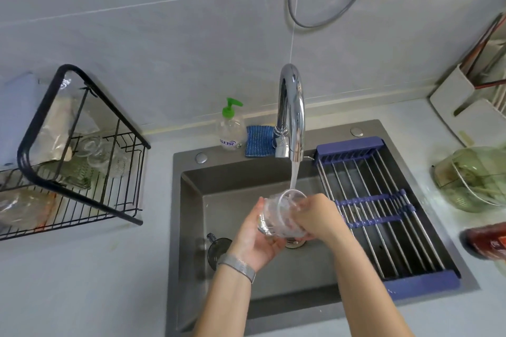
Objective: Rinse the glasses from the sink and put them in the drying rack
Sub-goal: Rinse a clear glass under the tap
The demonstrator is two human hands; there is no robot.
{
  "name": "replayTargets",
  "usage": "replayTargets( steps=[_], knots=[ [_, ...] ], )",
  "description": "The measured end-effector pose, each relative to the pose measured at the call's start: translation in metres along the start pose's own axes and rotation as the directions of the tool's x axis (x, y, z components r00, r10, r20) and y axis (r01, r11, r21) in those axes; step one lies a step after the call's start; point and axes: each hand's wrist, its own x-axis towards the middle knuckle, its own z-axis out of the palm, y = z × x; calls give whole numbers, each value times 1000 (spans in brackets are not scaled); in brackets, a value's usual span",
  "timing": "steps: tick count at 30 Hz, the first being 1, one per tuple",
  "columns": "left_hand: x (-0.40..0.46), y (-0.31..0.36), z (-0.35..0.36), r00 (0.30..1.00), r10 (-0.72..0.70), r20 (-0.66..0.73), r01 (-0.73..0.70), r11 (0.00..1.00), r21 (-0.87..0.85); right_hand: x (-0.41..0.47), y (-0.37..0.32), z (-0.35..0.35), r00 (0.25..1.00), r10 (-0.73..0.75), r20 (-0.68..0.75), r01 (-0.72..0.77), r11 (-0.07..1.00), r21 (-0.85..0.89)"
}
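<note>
A: Water is running from the curved chrome tap (291, 107), and the clear drinking glass (284, 213) sits right under the stream, over the middle of the dark grey square sink (191, 200).

B: The left hand (257, 238) cups that glass from below, fingers curled round its base. A silver mesh wristband (237, 265) sits on that wrist.

A: The right hand (315, 216) clamps on from 3 o'clock, fingertips hooked over the rim and into the mouth.

B: So 2 hands on 1 glass, tilted with its mouth toward 12 o'clock.

A: At 9 o'clock from the sink stands the black wire drying rack (82, 161) on the counter, with several clear glasses (95, 150) already in it.

B: Down in the basin, at 8 o'clock from the hands, lies a dark smoky glass (219, 250).

A: At 3 o'clock, a blue-framed roll-up rack of steel rods (383, 216) spans the sink's right side.

B: At 12 o'clock, left of the tap, stand a clear green-pump soap bottle (230, 128) and a blue striped cloth (258, 141).
</note>
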Motion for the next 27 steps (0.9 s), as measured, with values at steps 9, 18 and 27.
replayTargets(
  steps=[9, 18, 27],
  knots=[
    [17, 6, 12, 998, -50, -36, 50, 999, -1, 22, -6, -20, 987, -32, 157, 35, 999, -18],
    [26, 6, 21, 998, -30, -49, 29, 999, -17, 27, -4, -28, 991, -96, 98, 103, 993, -64],
    [39, 0, 24, 997, -38, -61, 34, 998, -60, 50, -2, -20, 987, -119, -105, 84, 954, -288]
  ],
)
